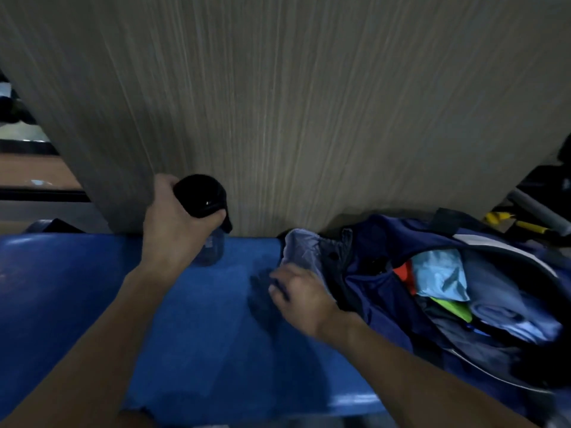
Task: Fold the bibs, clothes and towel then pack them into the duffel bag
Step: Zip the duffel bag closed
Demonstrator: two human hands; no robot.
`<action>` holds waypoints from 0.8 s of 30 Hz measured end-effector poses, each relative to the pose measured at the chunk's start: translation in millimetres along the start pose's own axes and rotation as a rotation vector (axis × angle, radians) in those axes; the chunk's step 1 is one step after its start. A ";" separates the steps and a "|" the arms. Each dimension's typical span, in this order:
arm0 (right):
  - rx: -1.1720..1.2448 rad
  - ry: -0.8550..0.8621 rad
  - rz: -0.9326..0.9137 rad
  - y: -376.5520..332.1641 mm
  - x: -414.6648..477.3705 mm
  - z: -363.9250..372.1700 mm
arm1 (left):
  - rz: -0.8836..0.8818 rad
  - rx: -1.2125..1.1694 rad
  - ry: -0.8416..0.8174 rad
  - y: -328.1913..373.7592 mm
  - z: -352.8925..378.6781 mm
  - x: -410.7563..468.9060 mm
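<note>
My left hand [173, 223] grips the black cap of a translucent blue water bottle [213, 245] that stands on the blue bench [92, 288] by the wall. My right hand [301, 296] is blurred and holds the edge of a pale grey-blue cloth [301, 247] lying beside the bag. A navy duffel bag [386, 301] lies open on the right. Inside it are folded pieces: a light blue one [441, 274], an orange one [404, 273], a lime green one [454, 308] and a grey-blue towel roll [506, 313].
A wood-grain panel [293, 103] rises right behind the bench. Yellow and grey frame parts [525, 217] sit at the far right behind the bag. A floor strip and dark items show at the far left [27, 177].
</note>
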State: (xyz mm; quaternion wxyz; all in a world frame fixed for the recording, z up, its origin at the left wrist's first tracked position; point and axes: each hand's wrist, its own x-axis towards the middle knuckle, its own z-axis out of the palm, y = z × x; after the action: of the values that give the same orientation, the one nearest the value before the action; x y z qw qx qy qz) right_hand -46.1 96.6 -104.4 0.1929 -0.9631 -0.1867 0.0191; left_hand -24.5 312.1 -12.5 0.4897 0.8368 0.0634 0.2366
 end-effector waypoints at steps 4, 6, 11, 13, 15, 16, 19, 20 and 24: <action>-0.145 0.100 0.053 29.9 -22.0 -53.9 | -0.044 -0.309 0.074 47.5 16.0 -25.7; -0.249 0.152 0.081 50.9 -35.7 -76.7 | -0.105 -0.451 0.040 61.9 28.5 -43.1; -0.745 0.137 0.036 93.2 -66.8 -114.9 | -0.262 -0.615 0.013 55.9 64.2 -88.3; -0.862 0.153 0.042 96.1 -72.6 -123.9 | -0.298 -0.585 0.034 47.8 73.9 -100.6; -0.908 0.164 0.082 94.6 -71.7 -128.7 | -0.309 -0.543 0.030 41.5 78.2 -106.9; -0.915 0.153 0.096 92.9 -70.0 -130.1 | -0.313 -0.533 0.026 38.2 78.6 -107.3; -0.912 0.098 0.128 90.3 -65.6 -133.7 | -0.350 -0.532 0.006 25.8 78.6 -98.4; -0.907 0.091 0.122 91.0 -64.9 -133.9 | -0.366 -0.545 -0.004 21.5 79.5 -94.9; -0.815 0.131 0.139 98.4 -63.8 -130.0 | -0.405 -0.589 -0.059 14.4 84.7 -88.5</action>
State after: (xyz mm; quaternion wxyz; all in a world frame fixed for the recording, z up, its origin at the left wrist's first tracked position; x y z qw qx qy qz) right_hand -56.6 -58.5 -23.6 -0.1944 -0.9701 -0.1007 -0.1047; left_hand -65.5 208.0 -64.4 0.7485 0.6366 0.1429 0.1185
